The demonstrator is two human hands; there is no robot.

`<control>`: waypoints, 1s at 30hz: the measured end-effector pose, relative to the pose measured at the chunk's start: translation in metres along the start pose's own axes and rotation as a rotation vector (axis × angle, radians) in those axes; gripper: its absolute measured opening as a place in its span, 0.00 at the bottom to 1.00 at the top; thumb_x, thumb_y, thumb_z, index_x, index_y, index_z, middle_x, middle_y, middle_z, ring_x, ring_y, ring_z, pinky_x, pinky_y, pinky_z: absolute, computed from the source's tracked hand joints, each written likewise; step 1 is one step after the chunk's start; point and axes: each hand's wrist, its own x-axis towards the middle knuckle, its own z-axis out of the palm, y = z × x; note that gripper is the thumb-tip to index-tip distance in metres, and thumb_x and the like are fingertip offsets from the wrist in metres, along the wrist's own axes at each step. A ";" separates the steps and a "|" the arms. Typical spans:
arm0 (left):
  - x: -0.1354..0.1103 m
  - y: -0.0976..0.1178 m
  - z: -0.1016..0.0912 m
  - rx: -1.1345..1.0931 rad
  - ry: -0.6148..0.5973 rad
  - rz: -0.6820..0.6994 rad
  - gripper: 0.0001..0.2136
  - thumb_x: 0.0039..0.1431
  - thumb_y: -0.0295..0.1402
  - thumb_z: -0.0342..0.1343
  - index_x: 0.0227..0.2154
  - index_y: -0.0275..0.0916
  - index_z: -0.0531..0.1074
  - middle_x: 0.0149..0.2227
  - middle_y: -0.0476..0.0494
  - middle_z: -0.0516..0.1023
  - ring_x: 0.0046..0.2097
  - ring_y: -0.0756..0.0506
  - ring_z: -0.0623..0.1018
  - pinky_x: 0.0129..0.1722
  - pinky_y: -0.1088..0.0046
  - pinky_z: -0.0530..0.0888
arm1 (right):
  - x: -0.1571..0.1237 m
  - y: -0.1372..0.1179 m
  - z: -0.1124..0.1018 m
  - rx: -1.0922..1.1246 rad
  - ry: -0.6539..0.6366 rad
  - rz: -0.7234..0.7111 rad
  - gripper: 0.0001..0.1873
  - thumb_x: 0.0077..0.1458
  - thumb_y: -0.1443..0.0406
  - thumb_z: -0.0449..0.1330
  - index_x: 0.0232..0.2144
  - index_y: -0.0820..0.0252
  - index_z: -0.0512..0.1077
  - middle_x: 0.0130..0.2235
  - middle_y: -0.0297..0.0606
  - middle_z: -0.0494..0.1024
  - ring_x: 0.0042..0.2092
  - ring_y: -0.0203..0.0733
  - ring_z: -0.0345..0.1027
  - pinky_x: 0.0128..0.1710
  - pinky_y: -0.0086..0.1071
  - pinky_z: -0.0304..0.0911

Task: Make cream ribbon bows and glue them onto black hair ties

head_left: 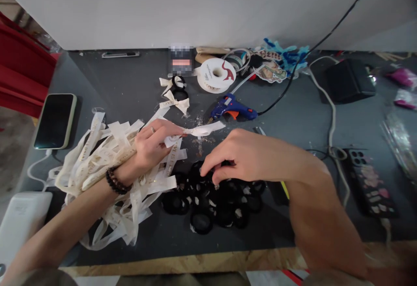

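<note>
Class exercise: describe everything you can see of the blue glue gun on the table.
The glue gun is blue plastic with an orange trigger. It lies on its side on the dark grey table, nozzle pointing left toward pale glue specks. A black cable runs from its handle end up to the right. Neither hand touches it; the ribbon spool sits just behind.

Two bare hands are in view, the left hand (155,143) and the right hand (241,155). Two smartphones lie on the dark grey surface (130,90): a black-screened smartphone in a pale case (55,121) and a face-down smartphone in a dark flowered case (371,181). There is one blue and orange plastic glue gun (232,108), one white ribbon spool (216,74), and one white power bank (20,221). Two finished cream ribbon bows (174,101) sit apart. The cream ribbon strips (107,164) and black round elastic bands (215,199) are too heaped to count.
</note>
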 end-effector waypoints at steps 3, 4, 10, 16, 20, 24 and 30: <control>0.001 0.001 -0.001 -0.002 -0.008 -0.001 0.08 0.59 0.25 0.67 0.41 0.42 0.79 0.36 0.48 0.83 0.38 0.47 0.83 0.40 0.70 0.82 | -0.001 -0.003 -0.003 0.076 0.050 -0.013 0.05 0.56 0.65 0.69 0.36 0.49 0.84 0.32 0.26 0.86 0.32 0.35 0.77 0.33 0.27 0.64; 0.001 0.001 -0.002 -0.001 -0.024 -0.002 0.09 0.60 0.24 0.66 0.41 0.42 0.79 0.37 0.48 0.83 0.38 0.47 0.83 0.40 0.70 0.82 | -0.002 -0.005 -0.005 0.102 0.075 -0.017 0.03 0.54 0.64 0.71 0.34 0.51 0.84 0.31 0.26 0.85 0.32 0.35 0.77 0.33 0.27 0.64; 0.001 0.001 -0.005 0.008 -0.101 0.040 0.13 0.58 0.19 0.63 0.43 0.41 0.78 0.38 0.49 0.83 0.40 0.47 0.83 0.41 0.70 0.82 | -0.002 -0.011 -0.007 0.179 0.151 -0.011 0.04 0.55 0.66 0.69 0.29 0.56 0.78 0.29 0.25 0.82 0.30 0.31 0.74 0.32 0.24 0.64; -0.002 -0.001 -0.003 -0.002 -0.090 0.034 0.14 0.60 0.18 0.60 0.44 0.42 0.78 0.39 0.48 0.84 0.41 0.47 0.83 0.41 0.69 0.82 | 0.009 -0.033 0.018 -0.225 0.238 0.117 0.02 0.61 0.63 0.68 0.34 0.53 0.80 0.34 0.29 0.84 0.33 0.36 0.77 0.30 0.30 0.55; -0.003 -0.003 -0.001 0.005 -0.075 0.044 0.14 0.59 0.18 0.60 0.43 0.42 0.78 0.39 0.47 0.84 0.40 0.46 0.83 0.40 0.69 0.82 | 0.021 -0.037 0.034 -0.535 0.206 0.141 0.09 0.63 0.60 0.66 0.32 0.57 0.78 0.34 0.35 0.85 0.34 0.47 0.80 0.26 0.35 0.48; -0.002 -0.003 0.000 0.016 -0.051 0.068 0.15 0.59 0.17 0.59 0.43 0.42 0.78 0.38 0.49 0.84 0.40 0.47 0.84 0.40 0.70 0.82 | 0.028 -0.031 0.037 -0.613 0.119 0.171 0.15 0.64 0.53 0.65 0.32 0.58 0.79 0.31 0.40 0.84 0.32 0.53 0.81 0.25 0.35 0.49; 0.001 0.000 0.002 0.017 -0.037 0.071 0.11 0.61 0.21 0.62 0.42 0.43 0.78 0.37 0.49 0.85 0.39 0.47 0.84 0.39 0.70 0.83 | 0.030 -0.026 0.041 -0.604 0.045 0.196 0.14 0.60 0.55 0.68 0.36 0.61 0.79 0.32 0.45 0.84 0.35 0.57 0.81 0.27 0.35 0.57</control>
